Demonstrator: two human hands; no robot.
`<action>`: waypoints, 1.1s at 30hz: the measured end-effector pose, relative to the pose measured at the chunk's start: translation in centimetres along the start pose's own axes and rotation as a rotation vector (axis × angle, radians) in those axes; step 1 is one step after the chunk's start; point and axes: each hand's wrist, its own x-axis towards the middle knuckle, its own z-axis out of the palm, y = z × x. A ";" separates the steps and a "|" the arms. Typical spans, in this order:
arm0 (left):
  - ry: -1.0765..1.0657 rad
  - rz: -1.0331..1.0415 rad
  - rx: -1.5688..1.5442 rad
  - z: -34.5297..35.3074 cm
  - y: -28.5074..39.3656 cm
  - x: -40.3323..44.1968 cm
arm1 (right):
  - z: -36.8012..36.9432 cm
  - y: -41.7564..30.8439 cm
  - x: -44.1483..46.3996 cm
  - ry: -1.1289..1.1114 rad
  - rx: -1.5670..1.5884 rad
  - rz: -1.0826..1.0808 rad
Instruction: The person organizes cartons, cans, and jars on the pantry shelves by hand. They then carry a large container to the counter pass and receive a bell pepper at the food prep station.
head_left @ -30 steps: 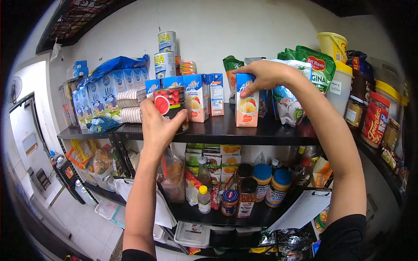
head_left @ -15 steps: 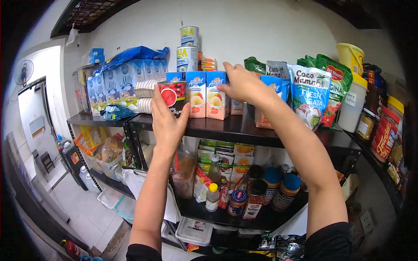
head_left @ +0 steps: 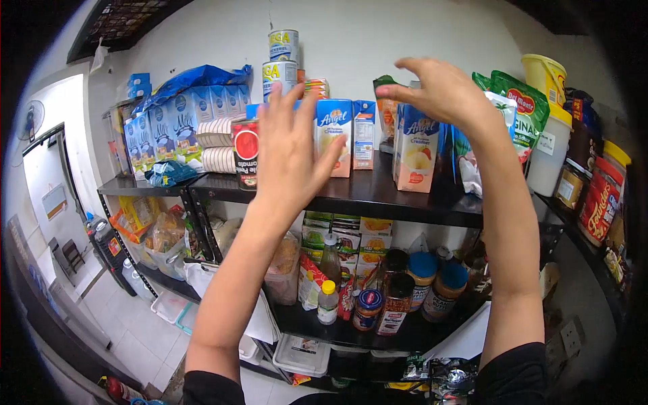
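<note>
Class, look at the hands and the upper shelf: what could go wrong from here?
The right hand, near the top of a creamer carton, might tip it over the upper shelf's front edge. The left hand, spread beside the tomato can, could nudge it. The mackerel cans stacked behind could topple if bumped.

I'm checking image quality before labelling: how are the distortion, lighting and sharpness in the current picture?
Head view: wide-angle bending, black rounded corners; head view: the doorway is bright and pale, while the blue-lidded jars sit in dimmer light; head view: lettering on the carton below the right hand is readable.
</note>
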 end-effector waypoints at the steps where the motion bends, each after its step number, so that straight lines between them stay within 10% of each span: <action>1: 0.034 0.047 -0.052 1.0 0.4 1.5 | -0.5 0.1 -0.2 -0.239 -0.127 0.168; 16: -1.245 -0.281 0.286 14.4 0.4 13.4 | 2.0 4.3 -1.4 -0.425 0.294 0.117; 33: -0.543 0.029 -0.060 10.2 6.0 10.6 | -0.4 4.7 -6.1 -0.078 0.200 0.054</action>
